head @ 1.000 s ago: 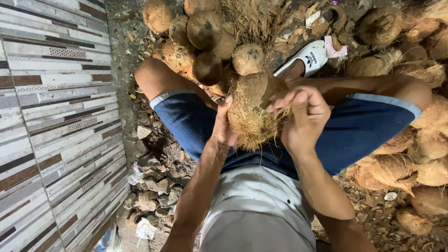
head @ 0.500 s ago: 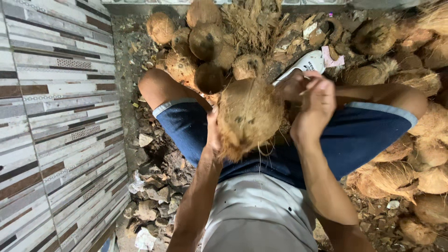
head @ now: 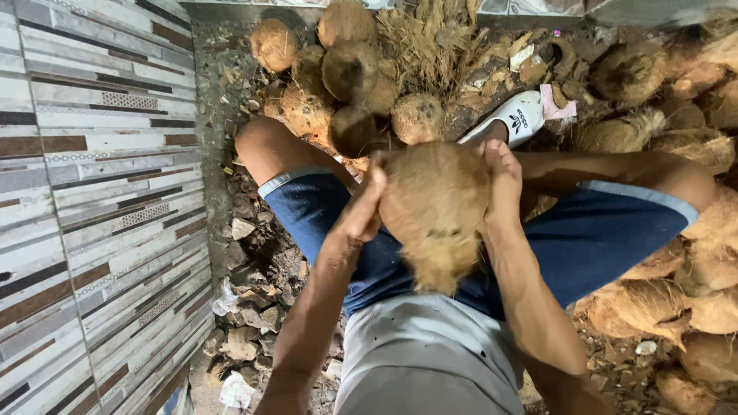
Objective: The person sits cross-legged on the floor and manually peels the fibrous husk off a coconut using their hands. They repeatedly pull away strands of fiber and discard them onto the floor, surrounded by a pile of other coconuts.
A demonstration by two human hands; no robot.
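Observation:
I hold a brown fibrous coconut (head: 434, 211) between both hands, lifted above my lap. My left hand (head: 363, 206) presses against its left side with fingers curled round the husk. My right hand (head: 501, 184) grips its right side from above. Loose husk fibres hang from the coconut's lower end. My legs in blue shorts (head: 600, 238) spread out beneath it.
A pile of husked coconuts (head: 346, 77) lies ahead by the wall. More husks and coconuts (head: 676, 292) lie heaped at the right. A white slipper (head: 515, 115) is on my foot. Broken shell pieces (head: 246, 323) litter the ground beside a tiled wall (head: 84, 215) at left.
Both hands raised the coconut from my lap toward the camera and turned it; the left hand shifted up along its side. The view moved closer.

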